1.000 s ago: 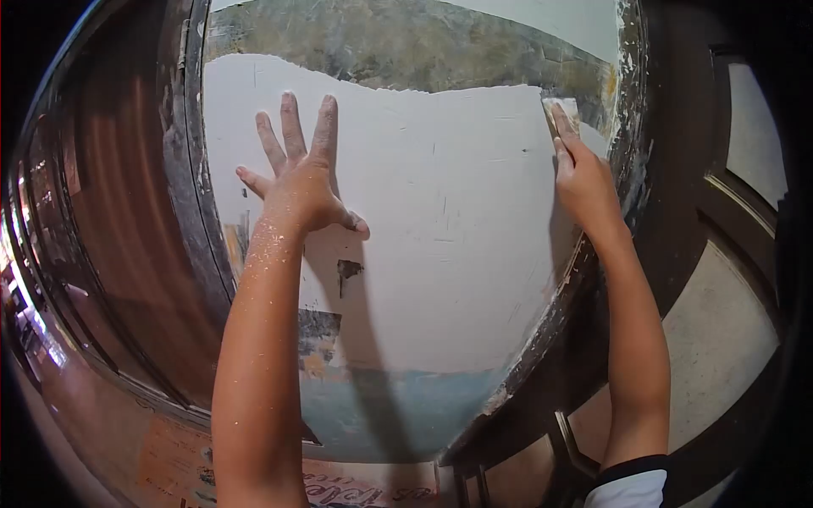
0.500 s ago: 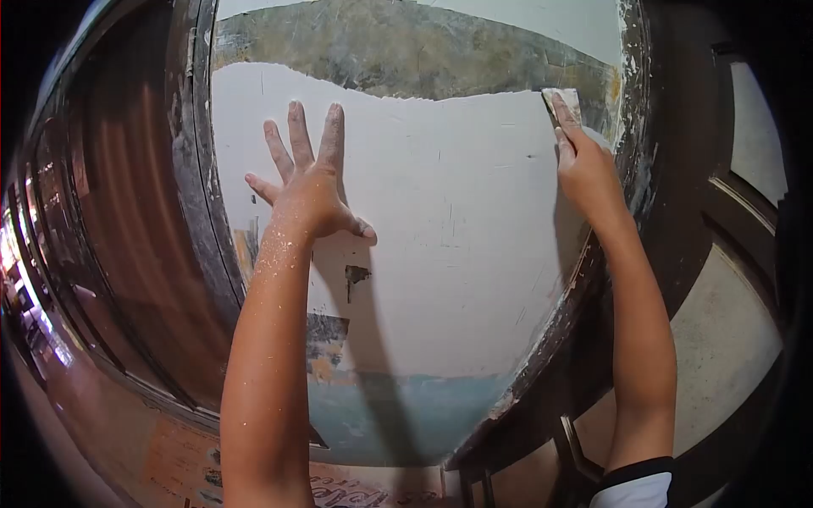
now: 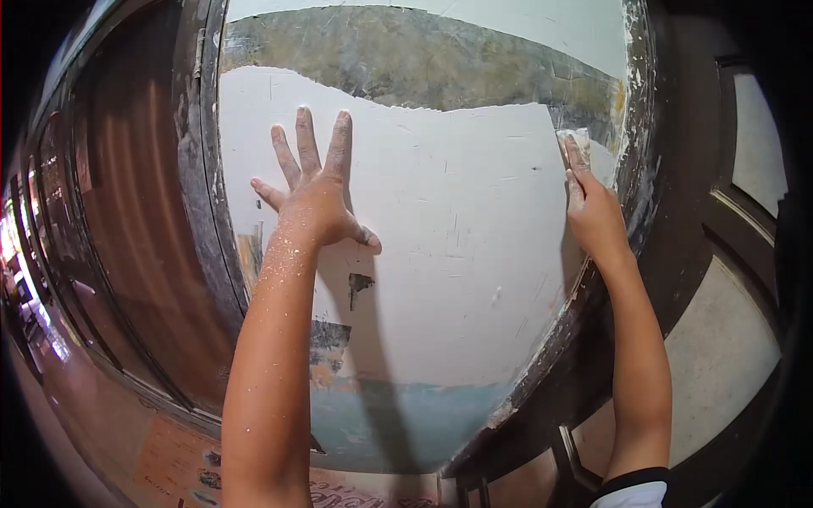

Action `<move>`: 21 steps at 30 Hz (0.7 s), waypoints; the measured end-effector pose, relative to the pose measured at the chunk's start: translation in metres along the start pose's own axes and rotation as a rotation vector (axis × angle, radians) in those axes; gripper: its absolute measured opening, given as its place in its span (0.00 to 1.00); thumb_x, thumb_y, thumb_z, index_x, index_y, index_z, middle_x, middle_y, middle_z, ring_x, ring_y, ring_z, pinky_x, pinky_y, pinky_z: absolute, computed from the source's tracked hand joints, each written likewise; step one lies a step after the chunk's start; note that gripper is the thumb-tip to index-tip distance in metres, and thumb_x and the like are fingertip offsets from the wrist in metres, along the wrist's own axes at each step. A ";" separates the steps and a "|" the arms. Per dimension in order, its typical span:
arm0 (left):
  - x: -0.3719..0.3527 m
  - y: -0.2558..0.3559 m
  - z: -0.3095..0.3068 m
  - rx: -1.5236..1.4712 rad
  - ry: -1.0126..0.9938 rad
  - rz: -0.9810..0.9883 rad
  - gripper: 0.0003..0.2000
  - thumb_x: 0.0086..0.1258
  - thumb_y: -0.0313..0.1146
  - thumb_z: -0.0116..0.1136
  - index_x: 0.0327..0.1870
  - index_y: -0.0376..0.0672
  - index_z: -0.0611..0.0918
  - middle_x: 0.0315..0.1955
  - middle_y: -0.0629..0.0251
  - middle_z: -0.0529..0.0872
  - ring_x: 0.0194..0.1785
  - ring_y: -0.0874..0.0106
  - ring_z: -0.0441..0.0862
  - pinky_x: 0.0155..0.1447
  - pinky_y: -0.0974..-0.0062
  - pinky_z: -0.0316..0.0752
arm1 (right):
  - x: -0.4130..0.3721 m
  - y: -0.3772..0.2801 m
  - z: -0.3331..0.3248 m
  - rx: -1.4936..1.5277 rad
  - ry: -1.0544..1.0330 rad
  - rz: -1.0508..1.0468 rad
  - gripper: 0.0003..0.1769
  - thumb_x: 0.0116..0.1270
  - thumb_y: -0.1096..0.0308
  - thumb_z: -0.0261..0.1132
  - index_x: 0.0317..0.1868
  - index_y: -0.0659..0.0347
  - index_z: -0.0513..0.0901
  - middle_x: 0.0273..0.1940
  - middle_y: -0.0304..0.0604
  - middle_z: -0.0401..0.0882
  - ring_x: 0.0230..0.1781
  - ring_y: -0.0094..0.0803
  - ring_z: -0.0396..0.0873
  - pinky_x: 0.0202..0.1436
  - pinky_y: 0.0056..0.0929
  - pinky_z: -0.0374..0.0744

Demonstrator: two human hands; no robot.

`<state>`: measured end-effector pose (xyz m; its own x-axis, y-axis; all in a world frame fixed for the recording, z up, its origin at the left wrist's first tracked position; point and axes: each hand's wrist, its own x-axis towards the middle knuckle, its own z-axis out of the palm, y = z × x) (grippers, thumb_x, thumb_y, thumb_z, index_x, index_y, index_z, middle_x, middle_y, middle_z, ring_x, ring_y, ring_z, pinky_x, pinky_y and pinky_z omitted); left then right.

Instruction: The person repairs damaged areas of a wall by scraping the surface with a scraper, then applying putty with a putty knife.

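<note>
My left hand (image 3: 315,207) lies spread against the white coat (image 3: 449,203) on the wall panel, fingers apart, with white dust on the fingers and wrist. At the panel's right side my right hand (image 3: 598,216) grips a flat scraper (image 3: 581,142), its blade smeared with white and pressed to the surface. The fingers lie along the blade; its handle, if any, is hidden. Above the ragged edge of the white coat runs a bare grey-brown band (image 3: 423,63), which reaches down at right to the scraper. Small scratches and a dark chipped spot (image 3: 360,288) mark the white coat.
A worn dark frame post (image 3: 642,110) borders the panel on the right, close to my right hand. Another dark post (image 3: 199,161) stands on the left. Blue-green paint (image 3: 423,423) shows low on the panel. Pale panels in dark framing (image 3: 728,347) are at far right.
My right hand has moved down with the scraper, and a grey strip now shows above it where white was. My left hand keeps its place on the panel. The view has shifted slightly.
</note>
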<state>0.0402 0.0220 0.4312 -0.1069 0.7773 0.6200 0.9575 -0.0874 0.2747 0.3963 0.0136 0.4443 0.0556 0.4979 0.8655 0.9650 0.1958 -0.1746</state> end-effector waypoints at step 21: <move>0.000 0.001 0.002 0.012 0.021 0.005 0.86 0.17 0.48 0.94 0.87 0.74 0.42 0.87 0.56 0.27 0.87 0.45 0.20 0.74 0.12 0.36 | -0.009 -0.027 -0.009 0.058 -0.054 0.062 0.30 0.82 0.65 0.56 0.81 0.34 0.67 0.53 0.67 0.83 0.54 0.68 0.79 0.55 0.52 0.81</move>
<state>0.0413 0.0236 0.4301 -0.1078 0.7639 0.6362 0.9611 -0.0835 0.2631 0.3720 -0.0032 0.4456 0.0991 0.5550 0.8259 0.9435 0.2113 -0.2552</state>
